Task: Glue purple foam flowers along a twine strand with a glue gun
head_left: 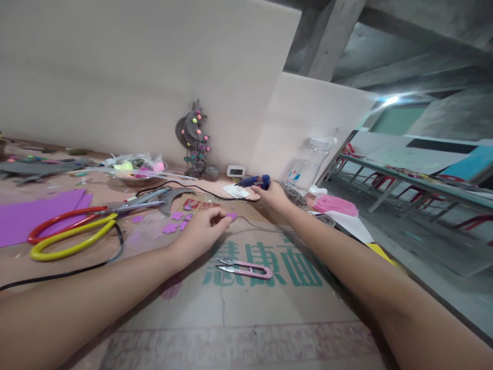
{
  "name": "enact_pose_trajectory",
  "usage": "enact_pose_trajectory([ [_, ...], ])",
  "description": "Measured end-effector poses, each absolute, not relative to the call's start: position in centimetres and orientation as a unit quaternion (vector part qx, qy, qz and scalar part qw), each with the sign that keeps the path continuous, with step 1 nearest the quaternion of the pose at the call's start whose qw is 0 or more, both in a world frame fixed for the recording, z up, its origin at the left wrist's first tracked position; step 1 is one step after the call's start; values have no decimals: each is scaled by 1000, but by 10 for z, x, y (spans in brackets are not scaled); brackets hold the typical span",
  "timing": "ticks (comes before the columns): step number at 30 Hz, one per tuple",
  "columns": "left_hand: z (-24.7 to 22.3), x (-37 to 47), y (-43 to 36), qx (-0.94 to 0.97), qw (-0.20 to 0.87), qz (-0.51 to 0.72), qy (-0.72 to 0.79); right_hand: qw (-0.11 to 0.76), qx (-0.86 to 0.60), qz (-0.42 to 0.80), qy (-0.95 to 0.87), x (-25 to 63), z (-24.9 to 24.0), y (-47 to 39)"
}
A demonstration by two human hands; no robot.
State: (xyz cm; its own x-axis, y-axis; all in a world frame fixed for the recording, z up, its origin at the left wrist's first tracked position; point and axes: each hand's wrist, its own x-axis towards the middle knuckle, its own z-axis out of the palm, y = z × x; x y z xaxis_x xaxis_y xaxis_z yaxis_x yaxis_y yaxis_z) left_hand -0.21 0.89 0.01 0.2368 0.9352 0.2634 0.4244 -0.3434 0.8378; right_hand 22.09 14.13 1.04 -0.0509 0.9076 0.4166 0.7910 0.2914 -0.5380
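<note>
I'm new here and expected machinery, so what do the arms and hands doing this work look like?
Human, not mechanical: the left hand and right hand are ungloved, and the left forearm and right forearm are bare, with no sleeve, watch or bracelet visible.

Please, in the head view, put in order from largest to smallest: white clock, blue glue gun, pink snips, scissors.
1. Scissors
2. Pink snips
3. Blue glue gun (visible part)
4. White clock
</note>
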Motion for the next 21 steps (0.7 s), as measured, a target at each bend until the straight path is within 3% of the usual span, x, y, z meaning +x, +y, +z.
enact_pose_trajectory([
  [4,1,-2,9,718,321,398,472,355,-603,89,-709,228,-3,152],
  [11,1,-2,9,717,325,394,475,448,-580,18,-681,234,12,100],
  [17,0,-2,9,722,335,402,453,274,-484,236,-797,207,18,24],
  [21,-2,-3,10,727,317,409,451,257,-444,324,-795,194,10,14],
])
